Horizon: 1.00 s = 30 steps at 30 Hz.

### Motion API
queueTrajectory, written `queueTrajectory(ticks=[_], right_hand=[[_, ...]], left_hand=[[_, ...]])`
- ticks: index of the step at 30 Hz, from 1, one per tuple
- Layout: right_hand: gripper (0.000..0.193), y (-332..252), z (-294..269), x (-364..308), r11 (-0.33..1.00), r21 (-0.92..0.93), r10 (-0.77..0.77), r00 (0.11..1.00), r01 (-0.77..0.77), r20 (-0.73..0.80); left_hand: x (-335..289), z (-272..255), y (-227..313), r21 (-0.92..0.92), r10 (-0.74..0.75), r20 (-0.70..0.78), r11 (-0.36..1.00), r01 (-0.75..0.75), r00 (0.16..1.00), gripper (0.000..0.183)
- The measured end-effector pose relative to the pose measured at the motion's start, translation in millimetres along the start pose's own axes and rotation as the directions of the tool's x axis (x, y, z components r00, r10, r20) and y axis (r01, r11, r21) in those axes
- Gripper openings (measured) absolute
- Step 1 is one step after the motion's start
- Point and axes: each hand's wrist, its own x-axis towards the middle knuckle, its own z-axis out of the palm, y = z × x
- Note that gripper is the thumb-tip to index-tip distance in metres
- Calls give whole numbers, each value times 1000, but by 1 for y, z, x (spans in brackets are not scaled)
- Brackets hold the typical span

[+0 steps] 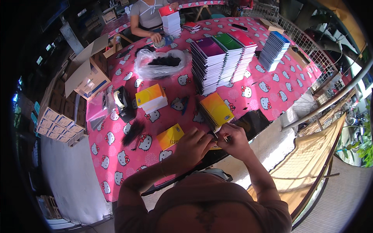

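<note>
Close to the table's front edge, both hands are working together. My left hand [193, 144] is closed, fingers curled over a mostly hidden yellow notebook [214, 148]. My right hand [234, 140] makes a pinch at the same notebook's edge; what sits between its fingertips is too small to tell. Just beyond the right hand lies a small stack of yellow spiral notebooks [216, 110] with black coils. Left of my left hand is a yellow notebook cover with pages [170, 136], its coil edge showing no wire I can make out. Loose black coils [133, 133] lie farther left.
A yellow-topped paper stack [151, 98], a black tape dispenser [124, 105] and a plastic bag of black coils [162, 65] are on the pink tablecloth [110, 155]. Tall notebook stacks [219, 58] stand beyond. Across the table, a person [149, 17] handles red-topped notebooks. Cartons [64, 105] are left.
</note>
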Motion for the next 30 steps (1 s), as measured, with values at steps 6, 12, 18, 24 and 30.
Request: queueTrajectory(ticks=[6, 12, 18, 24, 30], right_hand=[[21, 31, -11, 7, 969, 165, 202, 972, -181, -123], [48, 47, -11, 17, 722, 679, 119, 991, -131, 65], [45, 75, -46, 66, 750, 573, 233, 943, -329, 236], [56, 135, -21, 64, 966, -219, 160, 984, -139, 83], [56, 151, -18, 72, 968, -172, 198, 978, -184, 64]], left_hand=[[27, -10, 1, 34, -131, 30, 991, 130, 991, 24], [93, 0, 3, -493, -443, -83, 797, 349, 893, 30], [108, 23, -60, -199, -247, -127, 955, 219, 961, 33], [67, 81, -79, 255, -184, -262, 934, 252, 947, 29], [1, 37, -96, 31, -420, -296, 893, 448, 858, 19]])
